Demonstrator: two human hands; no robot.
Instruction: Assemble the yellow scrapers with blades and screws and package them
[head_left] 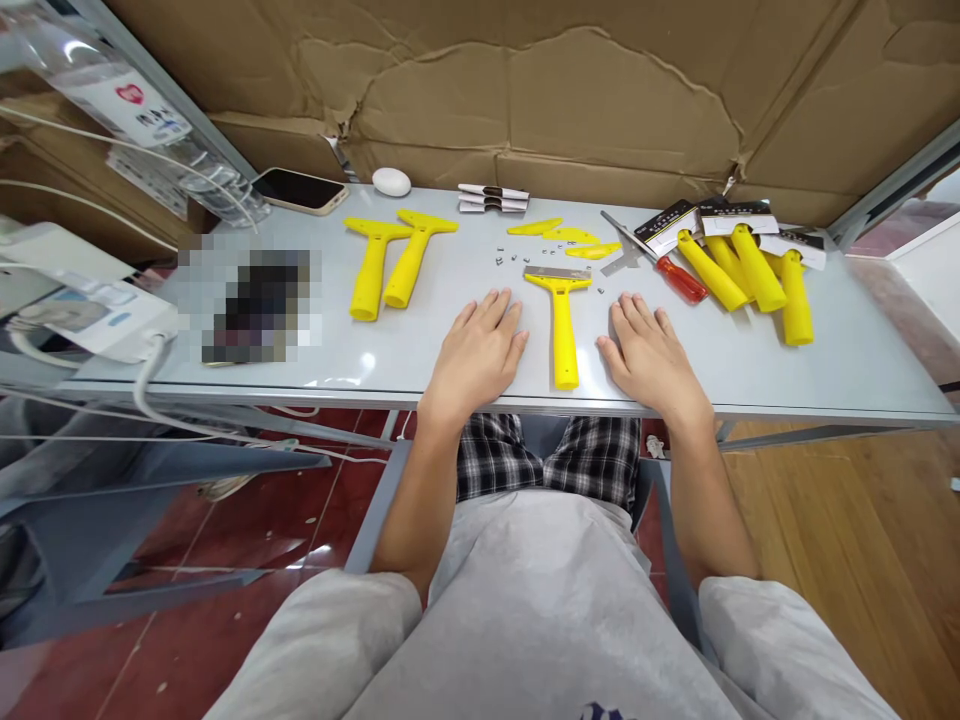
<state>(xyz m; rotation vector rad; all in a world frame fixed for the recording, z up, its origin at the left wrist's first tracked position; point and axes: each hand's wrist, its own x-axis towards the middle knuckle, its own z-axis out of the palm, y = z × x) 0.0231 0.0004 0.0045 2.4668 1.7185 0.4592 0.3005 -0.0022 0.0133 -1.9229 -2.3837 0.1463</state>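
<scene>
My left hand [484, 350] lies flat on the grey tabletop, fingers stretched out, holding nothing. On the other side my right hand [646, 350] rests palm down, also empty. Between them is a yellow scraper [562, 335] with a metal blade along its head, touched by neither hand. Beyond it lie several loose yellow head pieces [574, 237], small screws [514, 258] and some flat metal blades [621, 262]. A screwdriver [681, 280] with a red handle is past my right hand. Two yellow scraper handles [409, 262] lie to the left of my left hand.
Several yellow scrapers with black-and-white cards [757, 270] are piled at the right. Along the back are folded card packs [493, 198], a white oval object [391, 182] and a phone [300, 190]. A plastic bottle [142, 110] and a power strip with cables [97, 310] occupy the left.
</scene>
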